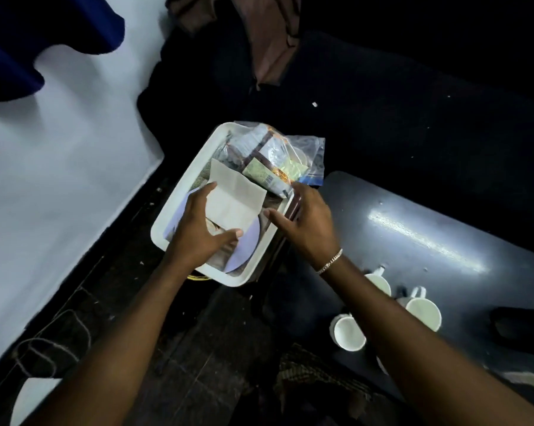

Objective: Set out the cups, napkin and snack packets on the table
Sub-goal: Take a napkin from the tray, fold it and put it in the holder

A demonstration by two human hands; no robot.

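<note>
A white tray (179, 192) holds a folded white napkin (235, 201), pale round plates (247, 244) and a clear plastic bag of snack packets (271, 155) at its far end. My left hand (198, 229) lies on the napkin's left side, fingers spread, thumb under its near edge. My right hand (305, 222) hovers over the tray's right rim, fingers apart, fingertips near the bag; whether it touches anything is unclear. Three white cups (348, 333) (422, 312) (381, 282) stand on the dark table (444, 226) at the right, partly hidden by my right forearm.
The tray rests on something dark beside the table's left end. A white wall (59, 179) runs along the left, with blue cloth (29, 35) at top left. Brown fabric (268, 35) hangs at the top. A dark object (520, 327) lies at the table's right edge.
</note>
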